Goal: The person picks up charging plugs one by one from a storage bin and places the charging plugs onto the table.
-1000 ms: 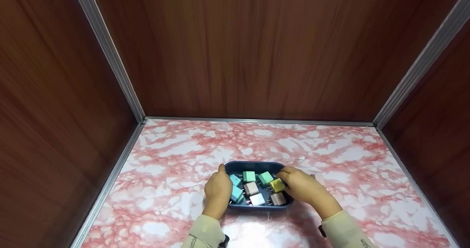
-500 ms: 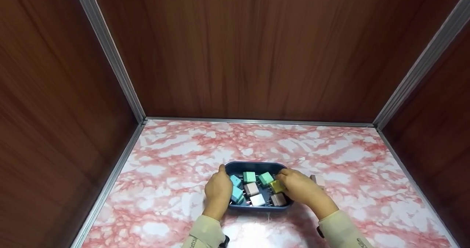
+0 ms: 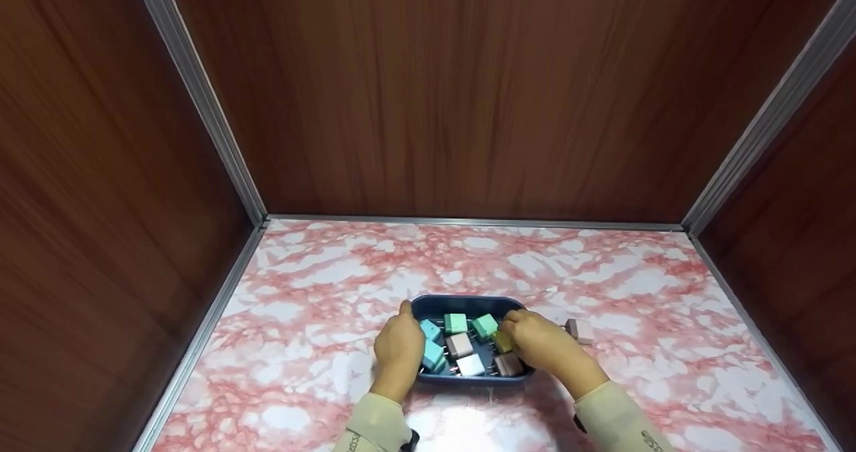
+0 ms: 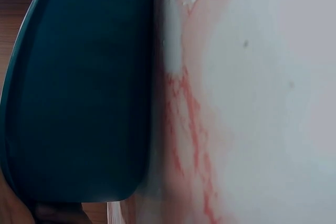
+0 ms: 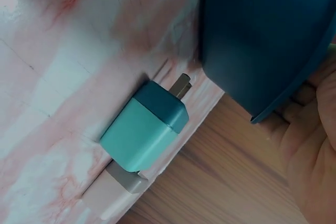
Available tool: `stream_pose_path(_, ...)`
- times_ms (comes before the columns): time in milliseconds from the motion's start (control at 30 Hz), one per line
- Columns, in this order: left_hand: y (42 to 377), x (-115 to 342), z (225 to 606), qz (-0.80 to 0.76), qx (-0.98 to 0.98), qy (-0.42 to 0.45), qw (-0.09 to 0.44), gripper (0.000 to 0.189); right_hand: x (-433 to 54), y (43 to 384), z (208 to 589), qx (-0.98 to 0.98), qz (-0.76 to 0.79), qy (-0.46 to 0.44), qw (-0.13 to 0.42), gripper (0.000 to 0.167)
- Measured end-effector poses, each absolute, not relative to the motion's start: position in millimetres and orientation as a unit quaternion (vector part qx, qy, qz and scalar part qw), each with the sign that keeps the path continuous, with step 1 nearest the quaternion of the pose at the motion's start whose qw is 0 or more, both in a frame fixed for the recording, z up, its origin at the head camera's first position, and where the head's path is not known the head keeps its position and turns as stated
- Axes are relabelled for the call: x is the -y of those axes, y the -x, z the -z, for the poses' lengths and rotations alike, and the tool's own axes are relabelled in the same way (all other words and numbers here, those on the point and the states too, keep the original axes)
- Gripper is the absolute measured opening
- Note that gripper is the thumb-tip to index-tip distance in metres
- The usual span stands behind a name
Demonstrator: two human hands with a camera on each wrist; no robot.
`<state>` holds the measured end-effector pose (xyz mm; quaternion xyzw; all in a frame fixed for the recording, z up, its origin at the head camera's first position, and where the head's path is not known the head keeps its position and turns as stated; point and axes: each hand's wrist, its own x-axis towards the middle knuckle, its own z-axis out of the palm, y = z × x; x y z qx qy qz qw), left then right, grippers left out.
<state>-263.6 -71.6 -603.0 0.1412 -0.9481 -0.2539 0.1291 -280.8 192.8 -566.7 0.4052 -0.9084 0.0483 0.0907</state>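
Note:
A dark blue plastic tray [image 3: 471,380] sits on the table with several two-pronged wall chargers in it, among them a white charger [image 3: 471,365], a mint charger [image 3: 456,323] and a light-blue charger [image 3: 433,354]. My left hand [image 3: 398,345] grips the tray's left side, thumb along the rim. Over the right rim reaches my right hand [image 3: 545,342], its fingers curled on a yellow charger [image 3: 501,342]; the fingertips are hidden. Outside the tray, a pale pink charger [image 3: 580,331] and a teal charger [image 5: 144,127] lie near the right hand.
The table [image 3: 321,278] has a pink-and-white marbled top. Brown wood-grain panels [image 3: 435,104] with metal edge strips enclose it at the back and both sides.
My right hand has shifted a little to the left, covering more of the yellow charger and uncovering the pale pink one on the table. The left hand has stayed on the tray.

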Motion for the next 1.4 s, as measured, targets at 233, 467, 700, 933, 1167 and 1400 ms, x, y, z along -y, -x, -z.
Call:
stream_pose_path(233,265.2,71.6,604.1,0.256,0.947,-0.142,0.129,0.039,-191.6,279.8,568.1,0.908,-0.031,-0.406,0.101,0.024)
stream_pose_path(467,264.4,71.1,603.7,0.258,0.947,-0.146,0.123,0.041,-188.6,281.9,573.2,0.907,-0.013,-0.405,0.114,0.023)
stream_pose_path(700,264.9,71.0,602.4,0.264,0.947,-0.15,0.106,0.041,-187.4,284.7,577.5,0.909,-0.028,-0.402,0.102,0.027)
stream_pose_path(933,266.6,71.1,604.2,0.255,0.949,-0.149,0.114,0.04,-185.5,286.5,577.8,0.917,-0.036,-0.39,0.081,0.031)
stream_pose_path(1167,266.3,71.2,601.9,0.261,0.947,-0.155,0.105,0.041,-184.6,286.0,578.5,0.921,-0.03,-0.38,0.079,0.031)
stream_pose_path(1400,265.9,72.5,602.6,0.271,0.945,-0.15,0.106,0.042,-183.2,285.7,579.3,0.918,-0.017,-0.389,0.072,0.03)
